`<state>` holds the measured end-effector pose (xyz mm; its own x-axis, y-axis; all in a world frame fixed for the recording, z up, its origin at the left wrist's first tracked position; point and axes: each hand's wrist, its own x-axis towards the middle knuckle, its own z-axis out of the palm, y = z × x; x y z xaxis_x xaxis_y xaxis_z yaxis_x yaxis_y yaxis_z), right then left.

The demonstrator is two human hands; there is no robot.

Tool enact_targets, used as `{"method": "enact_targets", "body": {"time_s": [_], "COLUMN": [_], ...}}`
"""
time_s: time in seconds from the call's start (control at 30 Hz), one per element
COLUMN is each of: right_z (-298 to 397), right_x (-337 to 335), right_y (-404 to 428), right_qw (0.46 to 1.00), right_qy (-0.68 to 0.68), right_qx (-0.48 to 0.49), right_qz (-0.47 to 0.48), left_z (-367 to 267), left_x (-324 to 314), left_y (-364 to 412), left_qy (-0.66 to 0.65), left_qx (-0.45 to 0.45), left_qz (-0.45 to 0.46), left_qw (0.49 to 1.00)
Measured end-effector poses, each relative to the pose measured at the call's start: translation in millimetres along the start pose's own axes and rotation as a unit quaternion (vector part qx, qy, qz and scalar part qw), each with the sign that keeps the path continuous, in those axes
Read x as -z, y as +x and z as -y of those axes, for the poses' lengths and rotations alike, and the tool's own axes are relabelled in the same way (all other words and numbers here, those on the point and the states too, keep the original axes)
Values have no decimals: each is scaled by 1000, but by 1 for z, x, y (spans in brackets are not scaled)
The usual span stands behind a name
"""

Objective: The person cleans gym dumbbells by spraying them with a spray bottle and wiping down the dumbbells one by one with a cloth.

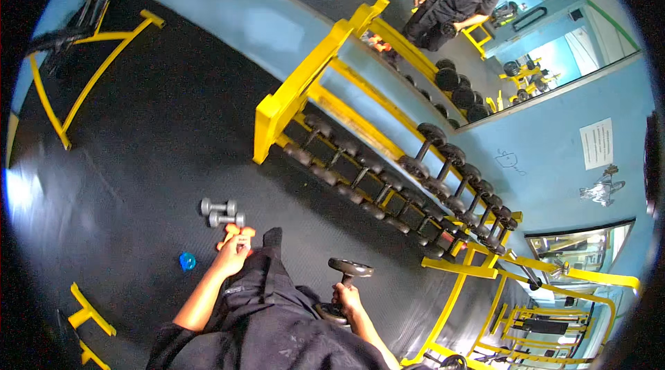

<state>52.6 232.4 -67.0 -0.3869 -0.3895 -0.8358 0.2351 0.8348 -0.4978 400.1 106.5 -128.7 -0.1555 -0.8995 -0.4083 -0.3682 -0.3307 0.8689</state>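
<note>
My right hand (347,297) is closed round the handle of a dark round-headed dumbbell (350,267), held upright beside my right thigh. My left hand (235,254) hangs in front of my left leg with its fingers loosely bent and nothing visible in it. Behind it in the view, orange dumbbells (248,232) lie on the black floor, partly hidden by the hand. Two grey dumbbells (218,207) rest just beyond them. A small blue object (187,261), not clear in kind, is on the floor to the left.
A yellow two-tier rack (280,110) with rows of dark dumbbells (431,133) runs along the blue wall. Above it, a wall mirror (493,48) reflects a person holding a dumbbell. Yellow metal frames stand at the left (104,68) and lower right (447,307).
</note>
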Motion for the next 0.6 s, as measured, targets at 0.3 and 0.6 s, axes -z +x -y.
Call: {"method": "enact_targets", "body": {"time_s": [0.3, 0.6], "right_z": [232, 434], "right_x": [34, 27], "right_y": [71, 201], "right_qw": [994, 988], "right_qy": [-1, 8], "right_qx": [104, 152], "right_qz": [46, 34], "left_z": [-100, -181], "left_x": [-27, -97], "left_y": [106, 146], "left_qy": [-53, -157], "left_qx": [114, 112], "left_qz": [-13, -155], "left_qw": [992, 969]}}
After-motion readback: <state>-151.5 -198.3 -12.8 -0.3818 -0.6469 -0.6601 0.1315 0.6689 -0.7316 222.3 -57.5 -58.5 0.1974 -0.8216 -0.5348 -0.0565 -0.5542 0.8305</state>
